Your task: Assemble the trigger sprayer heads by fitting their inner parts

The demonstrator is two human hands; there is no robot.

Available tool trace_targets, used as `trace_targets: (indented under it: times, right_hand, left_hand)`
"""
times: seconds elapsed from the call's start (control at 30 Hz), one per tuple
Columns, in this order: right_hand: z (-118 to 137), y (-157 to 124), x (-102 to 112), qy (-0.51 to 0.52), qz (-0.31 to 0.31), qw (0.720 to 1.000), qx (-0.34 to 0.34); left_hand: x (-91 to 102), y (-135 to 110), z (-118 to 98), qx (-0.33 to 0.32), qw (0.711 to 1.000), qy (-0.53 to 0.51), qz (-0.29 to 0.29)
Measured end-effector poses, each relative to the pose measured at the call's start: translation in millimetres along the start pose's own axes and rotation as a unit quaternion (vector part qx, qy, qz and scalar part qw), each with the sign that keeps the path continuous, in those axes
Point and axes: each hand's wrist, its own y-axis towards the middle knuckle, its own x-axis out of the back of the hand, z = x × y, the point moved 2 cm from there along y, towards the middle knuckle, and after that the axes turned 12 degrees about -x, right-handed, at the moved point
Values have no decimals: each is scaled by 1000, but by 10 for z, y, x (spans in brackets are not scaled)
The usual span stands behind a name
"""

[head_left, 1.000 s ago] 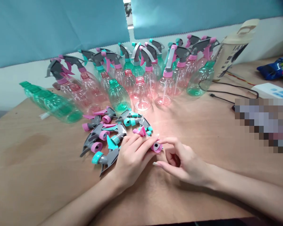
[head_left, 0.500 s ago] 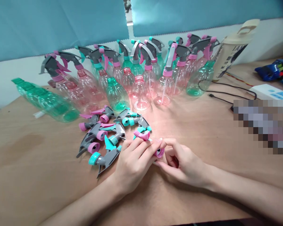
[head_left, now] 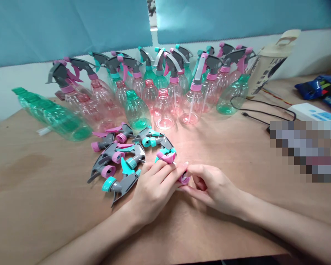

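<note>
My left hand [head_left: 154, 191] is closed around a trigger spray head [head_left: 167, 157] and hides most of its body. Its pink collar [head_left: 184, 179] sticks out past my fingers, with the opening towards my right hand [head_left: 212, 186]. The right hand is closed, its index finger and thumb pinching at the collar's edge; whether something small lies between the tips cannot be seen. Loose grey spray heads with pink or turquoise parts lie in a pile left of my hands, including a turquoise-collared spray head [head_left: 123, 186] close to my left wrist.
Pink and green bottles stand behind, many topped with spray heads; an uncapped pink bottle [head_left: 164, 112] is at the front. Green bottles [head_left: 60, 116] stand at the left. A shaker cup [head_left: 270, 66], black cable [head_left: 262, 106], white box [head_left: 311, 112] and blue packet [head_left: 317, 88] occupy the right.
My right fingertips have moved slightly left onto the collar and cover more of its opening. The left hand keeps its hold, and the whole view has shifted a little.
</note>
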Motion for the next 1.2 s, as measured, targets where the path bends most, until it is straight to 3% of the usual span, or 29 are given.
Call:
trace_targets:
  times: [0.17,0.33,0.67,0.97,1.2]
  right_hand:
    - [-41,9,9,-4,17,998,-67]
    - [-46,6,5,21,37,996,-83]
    - [-70,38,49,103,98,973,-181]
    - [-38,80,40,181,94,943,-261]
    - [-51,70,24,191,89,940,-270]
  left_hand:
    - [27,4,40,38,999,2,-6]
    - [49,9,43,34,999,5,-12]
    - [52,-12,87,33,999,29,-5]
    - [39,3,46,7,999,41,-16]
    - [41,-9,76,15,999,38,-21]
